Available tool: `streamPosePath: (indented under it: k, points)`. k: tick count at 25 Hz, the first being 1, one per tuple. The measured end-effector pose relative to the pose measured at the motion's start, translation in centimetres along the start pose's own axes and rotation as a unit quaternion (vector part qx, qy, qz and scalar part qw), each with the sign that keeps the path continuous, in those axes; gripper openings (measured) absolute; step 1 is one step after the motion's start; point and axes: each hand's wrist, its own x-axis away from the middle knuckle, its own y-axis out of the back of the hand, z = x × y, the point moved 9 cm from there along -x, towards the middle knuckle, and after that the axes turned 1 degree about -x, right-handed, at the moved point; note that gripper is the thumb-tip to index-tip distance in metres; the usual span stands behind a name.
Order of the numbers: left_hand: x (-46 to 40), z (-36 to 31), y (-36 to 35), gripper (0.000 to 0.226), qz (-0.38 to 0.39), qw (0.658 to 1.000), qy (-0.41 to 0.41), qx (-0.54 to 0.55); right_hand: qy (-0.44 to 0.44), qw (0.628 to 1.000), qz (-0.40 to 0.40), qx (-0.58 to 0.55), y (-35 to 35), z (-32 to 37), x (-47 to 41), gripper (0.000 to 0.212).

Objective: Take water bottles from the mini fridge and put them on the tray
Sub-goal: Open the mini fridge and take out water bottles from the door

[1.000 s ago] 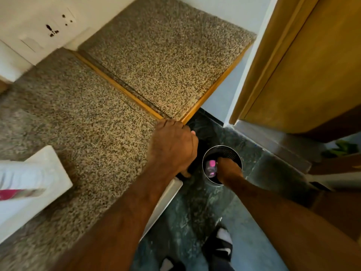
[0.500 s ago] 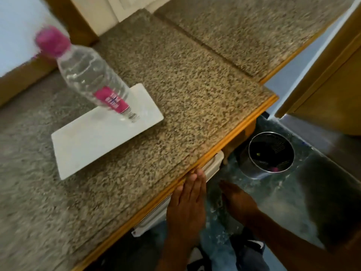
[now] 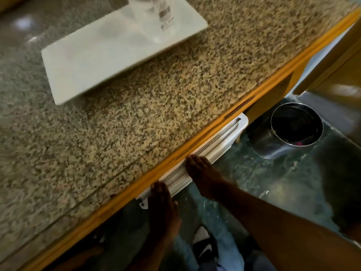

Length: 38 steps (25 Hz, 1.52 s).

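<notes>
A white rectangular tray (image 3: 93,61) lies on the granite counter at the upper left. One clear water bottle (image 3: 154,16) stands on its far right part, its top cut off by the frame edge. Below the counter's wooden edge shows the white top edge of the mini fridge door (image 3: 218,139). My left hand (image 3: 162,208) rests flat against that door edge at its left end, fingers extended. My right hand (image 3: 201,173) lies on the same edge further right, fingers straight. Neither hand holds anything. The fridge interior is hidden under the counter.
The speckled granite counter (image 3: 136,114) with an orange wooden trim fills the left and middle. A round metal waste bin (image 3: 289,132) stands on the dark green floor at the right. A wooden door (image 3: 336,71) is at the far right. My shoes show below.
The view has swung down and closer to the counter edge. Both hands have risen onto the white fridge door's top edge. The bottle stays on the tray.
</notes>
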Motion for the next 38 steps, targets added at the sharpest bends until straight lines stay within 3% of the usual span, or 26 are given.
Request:
streamPosePath:
  k: [8, 15, 19, 25, 29, 34, 38]
  points:
    - [1.4, -0.5, -1.4, 0.074, 0.0, 0.998, 0.015, 0.058, 0.016, 0.998, -0.028, 0.055, -0.8, 0.0, 0.9, 0.061]
    - [7.9, -7.0, -3.7, 0.08, 0.073, 0.995, -0.071, -0.013, 0.082, 0.992, -0.052, 0.082, -1.3, -1.7, 8.1, 0.058]
    - [8.1, -9.8, -3.1, 0.063, -0.008, 0.989, -0.134, -0.064, 0.075, 0.988, -0.114, 0.072, -1.3, -3.4, 13.6, 0.048]
    - [4.7, -16.4, -3.1, 0.06, 0.003, 0.985, -0.163, -0.053, -0.067, 0.992, -0.108, -0.023, -1.3, -9.1, 21.4, 0.06]
    - [2.2, -20.5, -4.0, 0.059, 0.005, 0.976, -0.208, -0.064, -0.171, 0.978, -0.121, -0.02, -0.6, -14.3, 25.7, 0.052]
    - [-2.1, -26.5, -5.6, 0.054, 0.016, 0.956, -0.274, -0.107, -0.296, 0.944, -0.143, -0.032, 0.6, -20.1, 28.3, 0.05]
    - [-5.9, -31.0, -6.9, 0.058, 0.033, 0.92, -0.349, -0.173, -0.381, 0.905, -0.17, -0.085, 1.0, -24.0, 28.2, 0.057]
